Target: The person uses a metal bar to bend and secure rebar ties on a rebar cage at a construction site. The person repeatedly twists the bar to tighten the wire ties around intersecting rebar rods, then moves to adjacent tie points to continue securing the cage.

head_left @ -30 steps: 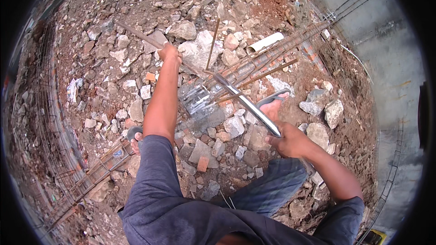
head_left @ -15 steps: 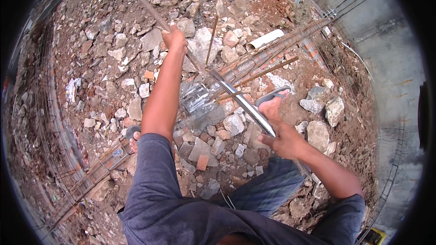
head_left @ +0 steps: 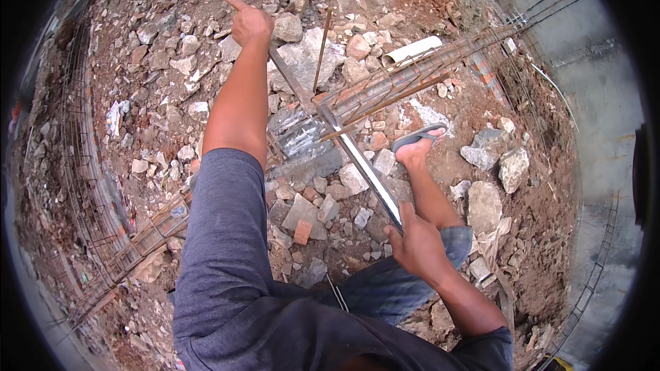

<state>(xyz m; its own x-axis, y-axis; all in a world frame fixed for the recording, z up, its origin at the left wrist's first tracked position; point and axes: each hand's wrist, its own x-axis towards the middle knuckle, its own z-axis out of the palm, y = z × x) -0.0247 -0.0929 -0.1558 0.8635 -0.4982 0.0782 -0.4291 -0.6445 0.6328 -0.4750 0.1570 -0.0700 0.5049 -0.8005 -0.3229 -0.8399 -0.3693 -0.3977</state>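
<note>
A long bar runs slantwise from far left to near right. Its far part is a dull brownish bar (head_left: 292,79); its near part is a shiny metal bar (head_left: 368,172). The two parts meet above the rebar, and I cannot tell whether they are one piece. My left hand (head_left: 251,26) is closed round the far part, index finger stretched along it. My right hand (head_left: 421,244) is closed round the near end, thumb and index finger lying along it. Below the meeting point lies a rebar cage (head_left: 385,75) with grey wet-looking concrete (head_left: 302,141) at its near end.
A thin rusty rod (head_left: 322,51) stands upright beyond the cage. A white pipe piece (head_left: 412,50) lies beside it. Broken stones and bricks (head_left: 302,231) cover the ground. My sandalled foot (head_left: 419,139) is at the right, near large rocks (head_left: 485,205). A grey wall (head_left: 605,110) rises at far right.
My left hand has shifted farther out along the bar, and its index finger now points outward. My right hand has come nearer to my body. The view has shifted slightly.
</note>
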